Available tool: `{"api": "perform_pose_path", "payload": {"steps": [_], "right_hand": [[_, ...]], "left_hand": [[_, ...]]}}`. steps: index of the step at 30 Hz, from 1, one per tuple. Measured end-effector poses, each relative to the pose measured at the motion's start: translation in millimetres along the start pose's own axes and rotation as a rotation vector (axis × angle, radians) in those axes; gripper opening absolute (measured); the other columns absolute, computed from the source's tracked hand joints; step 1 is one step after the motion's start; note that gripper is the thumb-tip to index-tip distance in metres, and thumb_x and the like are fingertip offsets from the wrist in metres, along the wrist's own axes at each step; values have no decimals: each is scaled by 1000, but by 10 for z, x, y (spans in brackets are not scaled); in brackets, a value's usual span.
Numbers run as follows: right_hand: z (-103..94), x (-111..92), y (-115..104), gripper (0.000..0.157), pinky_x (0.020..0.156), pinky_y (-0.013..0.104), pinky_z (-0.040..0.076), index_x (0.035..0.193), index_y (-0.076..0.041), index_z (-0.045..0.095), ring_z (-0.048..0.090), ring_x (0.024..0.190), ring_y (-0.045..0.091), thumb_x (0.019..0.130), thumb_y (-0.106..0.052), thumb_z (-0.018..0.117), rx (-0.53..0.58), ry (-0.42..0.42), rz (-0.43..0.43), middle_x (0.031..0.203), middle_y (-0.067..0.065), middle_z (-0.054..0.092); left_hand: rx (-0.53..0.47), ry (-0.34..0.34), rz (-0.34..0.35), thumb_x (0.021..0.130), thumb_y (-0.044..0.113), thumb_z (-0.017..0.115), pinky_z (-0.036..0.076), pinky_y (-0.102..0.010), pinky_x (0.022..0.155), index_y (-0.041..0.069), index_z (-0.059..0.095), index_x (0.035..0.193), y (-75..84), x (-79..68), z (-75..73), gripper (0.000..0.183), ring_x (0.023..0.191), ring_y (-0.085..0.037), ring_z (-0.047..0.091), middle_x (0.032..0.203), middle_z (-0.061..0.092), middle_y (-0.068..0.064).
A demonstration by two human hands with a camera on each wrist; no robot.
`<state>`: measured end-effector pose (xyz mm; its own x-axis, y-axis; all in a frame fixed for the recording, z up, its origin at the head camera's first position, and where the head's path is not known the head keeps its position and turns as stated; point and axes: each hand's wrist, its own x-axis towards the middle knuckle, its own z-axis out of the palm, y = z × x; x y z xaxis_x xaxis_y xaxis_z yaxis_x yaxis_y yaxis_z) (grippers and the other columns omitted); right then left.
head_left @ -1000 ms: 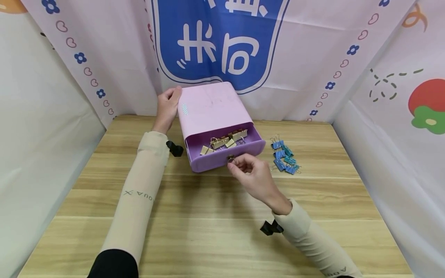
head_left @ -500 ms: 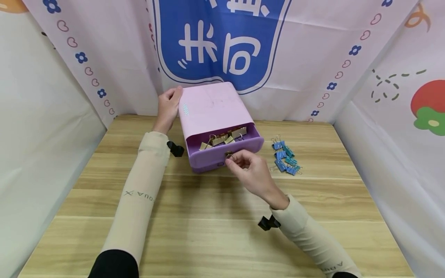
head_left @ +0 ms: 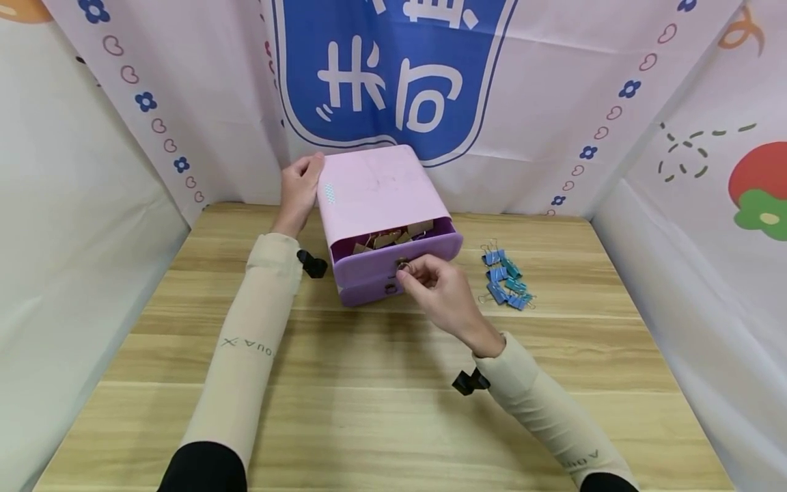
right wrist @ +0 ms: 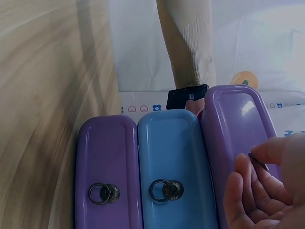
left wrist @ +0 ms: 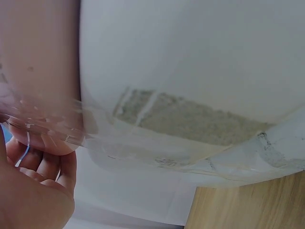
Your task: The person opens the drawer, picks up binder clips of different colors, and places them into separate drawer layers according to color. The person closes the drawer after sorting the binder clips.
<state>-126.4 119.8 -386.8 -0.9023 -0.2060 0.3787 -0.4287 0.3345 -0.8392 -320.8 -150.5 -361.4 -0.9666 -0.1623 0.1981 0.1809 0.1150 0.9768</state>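
A small pink-topped drawer cabinet [head_left: 381, 188] stands at the back of the table. Its purple top drawer [head_left: 365, 266] is pulled partway out, with several gold binder clips [head_left: 386, 239] showing inside. My right hand [head_left: 444, 294] pinches that drawer's metal ring pull [right wrist: 258, 162] between thumb and forefinger. In the right wrist view, the blue middle drawer [right wrist: 176, 143] and the purple bottom drawer [right wrist: 107, 152] are closed, their rings hanging free. My left hand [head_left: 298, 195] grips the cabinet's rear left corner, thumb near the top edge, fingers curled behind it in the left wrist view.
Several blue and teal binder clips [head_left: 504, 279] lie in a cluster on the wooden table [head_left: 381, 410], right of the cabinet. A printed cloth backdrop [head_left: 522, 123] rises close behind the cabinet, with white cloth walls on both sides.
The right hand has pushed the top drawer inward, away from the person, so less of the gold clips shows and the drawer below has come into view. The left hand keeps its hold.
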Motion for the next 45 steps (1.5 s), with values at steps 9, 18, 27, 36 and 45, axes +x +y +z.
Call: {"api": "perform_pose_path", "payload": {"steps": [9,18,27,36,45], "right_hand": [[25,119,15,10,64,25,53,94,-9,72,63,70,18,101,-16,74,-8,-7,30,83,6,71],[42,234,32,11,66,26,57,94,-7,72,67,71,17,100,-16,73,-27,1,7,84,7,74],[75,317,56,12,67,27,58,94,-6,72,68,72,16,100,-15,73,-53,16,-1,84,7,74],[102,363,86,12,66,26,58,93,-5,72,68,71,16,99,-14,74,-58,37,-5,84,9,75],[104,387,136,15,68,28,61,95,-2,74,72,72,18,98,-16,77,-177,68,-84,86,10,77]], "left_hand": [[19,-11,-14,106,50,58,49,-22,78,7,73,126,-3,-6,-6,50,91,-9,59,99,64,5],[16,-3,-6,106,49,59,48,-23,81,6,73,124,4,8,-2,48,93,-9,59,99,65,6],[2,4,-6,106,47,60,47,-22,80,6,74,122,-2,17,4,47,92,-8,57,96,64,7],[7,6,-6,106,47,60,48,-22,80,5,73,124,-2,9,4,48,91,-8,58,97,65,7],[4,-3,-11,106,48,60,48,-22,77,6,73,124,9,2,-6,48,89,-9,58,96,65,7]]}}
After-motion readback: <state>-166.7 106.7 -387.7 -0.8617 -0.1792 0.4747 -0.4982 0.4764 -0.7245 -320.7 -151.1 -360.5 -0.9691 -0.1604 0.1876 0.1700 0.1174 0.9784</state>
